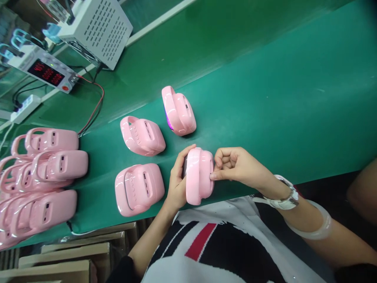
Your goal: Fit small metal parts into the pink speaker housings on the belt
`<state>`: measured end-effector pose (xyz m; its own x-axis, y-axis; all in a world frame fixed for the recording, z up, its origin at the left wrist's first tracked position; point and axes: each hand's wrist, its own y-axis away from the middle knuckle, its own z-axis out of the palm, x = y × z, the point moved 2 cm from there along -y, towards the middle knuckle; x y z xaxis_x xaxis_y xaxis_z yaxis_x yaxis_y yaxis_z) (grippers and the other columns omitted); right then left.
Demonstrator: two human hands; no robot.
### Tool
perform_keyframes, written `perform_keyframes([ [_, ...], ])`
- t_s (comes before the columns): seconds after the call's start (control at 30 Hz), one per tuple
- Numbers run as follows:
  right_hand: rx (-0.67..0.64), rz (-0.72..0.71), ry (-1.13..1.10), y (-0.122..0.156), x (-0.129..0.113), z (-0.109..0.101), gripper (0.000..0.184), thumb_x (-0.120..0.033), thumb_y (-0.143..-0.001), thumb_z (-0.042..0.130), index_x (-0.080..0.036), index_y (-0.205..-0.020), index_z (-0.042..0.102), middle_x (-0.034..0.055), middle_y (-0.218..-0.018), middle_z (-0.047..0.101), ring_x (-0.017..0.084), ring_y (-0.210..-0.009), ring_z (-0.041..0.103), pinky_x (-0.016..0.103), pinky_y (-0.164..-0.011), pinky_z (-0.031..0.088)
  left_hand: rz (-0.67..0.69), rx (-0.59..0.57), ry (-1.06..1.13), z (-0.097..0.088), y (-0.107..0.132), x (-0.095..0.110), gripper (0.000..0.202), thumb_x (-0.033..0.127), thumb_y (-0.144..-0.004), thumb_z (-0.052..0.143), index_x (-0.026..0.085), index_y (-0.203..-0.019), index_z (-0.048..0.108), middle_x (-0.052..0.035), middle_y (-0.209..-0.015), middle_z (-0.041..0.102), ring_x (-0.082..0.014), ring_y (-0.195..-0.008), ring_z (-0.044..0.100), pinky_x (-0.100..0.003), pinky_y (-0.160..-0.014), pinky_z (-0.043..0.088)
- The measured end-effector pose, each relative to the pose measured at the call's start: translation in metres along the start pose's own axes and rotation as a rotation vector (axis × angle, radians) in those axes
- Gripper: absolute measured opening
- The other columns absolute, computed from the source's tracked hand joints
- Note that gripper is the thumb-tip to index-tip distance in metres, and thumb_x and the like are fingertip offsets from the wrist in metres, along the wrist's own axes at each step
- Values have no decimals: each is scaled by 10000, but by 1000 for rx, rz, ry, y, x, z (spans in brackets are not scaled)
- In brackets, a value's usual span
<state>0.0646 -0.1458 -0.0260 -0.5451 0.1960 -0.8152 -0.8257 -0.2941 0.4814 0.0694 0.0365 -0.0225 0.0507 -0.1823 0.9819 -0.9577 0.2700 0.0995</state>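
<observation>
A glossy pink portable device with a loop handle (193, 177), which looks like a small speaker, is near the table's front edge. My left hand (177, 184) grips it from its left side, partly hidden behind it. My right hand (231, 165) is at its right side with fingers curled and the thumb tip at a recess in the casing. Whether a small part is pinched there cannot be made out. Nearby on the left lie a pink device (140, 188) and another pink device (143, 135). Beyond my hands a third pink device (179, 112) shows a purple glow.
Several pink devices (60, 165) are piled on the green table (279, 106) at the left. A power supply with red digits (48, 72) and a grey perforated box (101, 33) stand at the back left, with red and black leads (101, 102). Cardboard boxes (67, 255) are below the front edge.
</observation>
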Motion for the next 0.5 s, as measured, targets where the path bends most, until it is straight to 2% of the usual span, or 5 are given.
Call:
perform_keyframes([
  [0.07,43,-52,28,-4,4,-1,542,-301,-412,954,-194,-622,465,-113,-523,427,42,-478,358,183,-437,275,-8,3,5,1,0,0,437,327,-846,600,226,-1271,576,-60,-1293,612,-257,-1161,578,-374,-1040,424],
  [0.17,89,-67,61,-6,12,0,580,-388,-445,939,-198,-584,409,-125,-519,333,38,-486,256,196,-444,208,-27,38,36,2,0,-2,470,371,-826,616,219,-1269,567,-80,-1298,598,-285,-1153,572,-428,-1052,418],
  [0.33,-12,6,-30,-2,20,-4,502,-441,-495,917,-199,-693,525,-105,-531,433,63,-486,378,213,-457,299,-13,29,85,5,0,-10,450,366,-839,567,248,-1274,571,-65,-1341,577,-294,-1210,549,-426,-1043,435],
  [0.4,-22,17,-50,-2,20,-7,496,-430,-491,921,-196,-711,544,-103,-520,445,65,-487,394,214,-463,307,-12,25,95,6,0,-12,452,350,-831,563,250,-1272,576,-59,-1331,585,-283,-1181,565,-412,-1027,445],
  [0.5,-14,6,-64,-2,19,-9,480,-410,-496,922,-196,-701,545,-104,-516,441,62,-486,384,213,-469,300,-31,31,118,6,0,-16,464,307,-812,587,256,-1274,581,-51,-1322,584,-276,-1219,539,-408,-1087,392],
])
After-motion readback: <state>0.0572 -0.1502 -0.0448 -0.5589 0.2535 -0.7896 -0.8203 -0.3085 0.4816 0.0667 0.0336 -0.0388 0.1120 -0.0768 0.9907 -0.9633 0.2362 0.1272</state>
